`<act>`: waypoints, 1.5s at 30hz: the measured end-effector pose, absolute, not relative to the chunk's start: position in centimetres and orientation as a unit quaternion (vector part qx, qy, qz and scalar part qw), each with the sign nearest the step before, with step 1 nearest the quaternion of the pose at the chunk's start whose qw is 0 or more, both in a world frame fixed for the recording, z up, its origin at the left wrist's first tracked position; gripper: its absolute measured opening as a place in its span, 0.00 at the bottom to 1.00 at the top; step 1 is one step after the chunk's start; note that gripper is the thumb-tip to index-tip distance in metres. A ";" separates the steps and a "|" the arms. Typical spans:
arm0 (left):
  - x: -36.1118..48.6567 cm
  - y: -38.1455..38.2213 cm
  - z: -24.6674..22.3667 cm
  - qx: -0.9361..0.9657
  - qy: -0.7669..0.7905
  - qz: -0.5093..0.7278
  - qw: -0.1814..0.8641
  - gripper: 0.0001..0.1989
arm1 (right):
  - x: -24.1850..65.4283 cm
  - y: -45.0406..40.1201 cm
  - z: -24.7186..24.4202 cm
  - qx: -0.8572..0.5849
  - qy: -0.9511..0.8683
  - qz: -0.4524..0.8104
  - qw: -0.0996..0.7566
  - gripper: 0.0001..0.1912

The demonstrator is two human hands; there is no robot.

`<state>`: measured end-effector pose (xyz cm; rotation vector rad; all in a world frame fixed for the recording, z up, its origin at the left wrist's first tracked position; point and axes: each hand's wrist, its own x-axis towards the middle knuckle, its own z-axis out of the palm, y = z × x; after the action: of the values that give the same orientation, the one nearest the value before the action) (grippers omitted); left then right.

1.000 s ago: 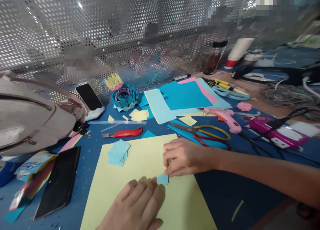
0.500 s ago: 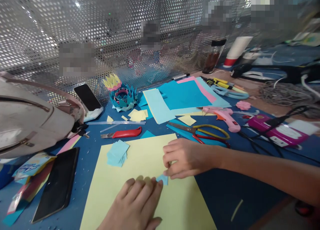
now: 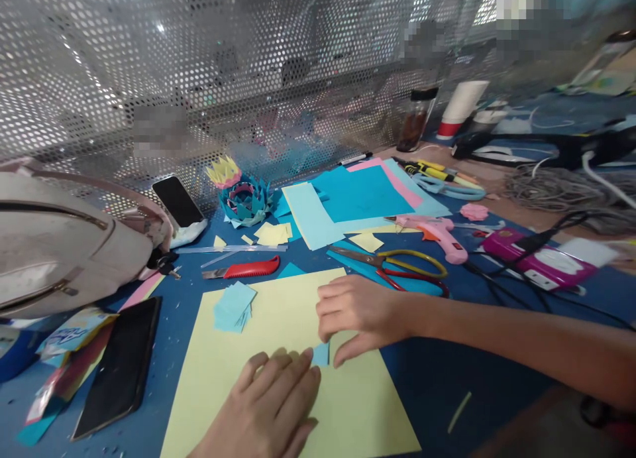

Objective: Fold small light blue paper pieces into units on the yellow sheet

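A small light blue piece of paper (image 3: 321, 355) lies on the large pale yellow sheet (image 3: 278, 305). My left hand (image 3: 271, 398) rests over its left side, fingertips pressing it down, so part of it is hidden. My right hand (image 3: 355, 315) is just above and to the right, fingers bent near the paper's upper edge and thumb spread away from them. Whether the right fingertips touch the paper, I cannot tell. A loose stack of light blue paper squares (image 3: 235, 306) sits at the sheet's upper left.
Beyond the sheet lie a red utility knife (image 3: 252, 268), scissors (image 3: 392, 259) and a pink glue gun (image 3: 437, 232). A blue paper flower (image 3: 245, 203) stands behind, near stacked coloured sheets (image 3: 365, 196). A bag (image 3: 74, 239) and a dark phone (image 3: 119, 368) are on the left.
My right thumb has moved away from the fingers and off the small blue paper. The left hand still presses on the paper. The view has shifted slightly.
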<state>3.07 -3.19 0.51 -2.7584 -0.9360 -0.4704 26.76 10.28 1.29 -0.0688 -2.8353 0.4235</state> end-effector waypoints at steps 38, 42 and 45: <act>3.4 -3.8 0.6 -0.938 -0.273 -0.212 0.022 0.16 | 26.0 8.8 -0.6 -0.090 -0.943 0.254 0.193 0.05; 3.3 -4.0 0.4 -0.940 -0.279 -0.198 -0.003 0.16 | 25.9 8.8 -0.6 -0.096 -0.943 0.256 0.189 0.06; 3.4 -4.1 0.5 -0.937 -0.304 -0.172 -0.021 0.16 | 25.9 8.8 -0.6 -0.104 -0.943 0.257 0.184 0.06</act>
<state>3.35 -4.10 0.45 -2.9827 -0.9664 -0.5483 25.94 8.76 -0.57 -0.2928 -2.6599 0.7237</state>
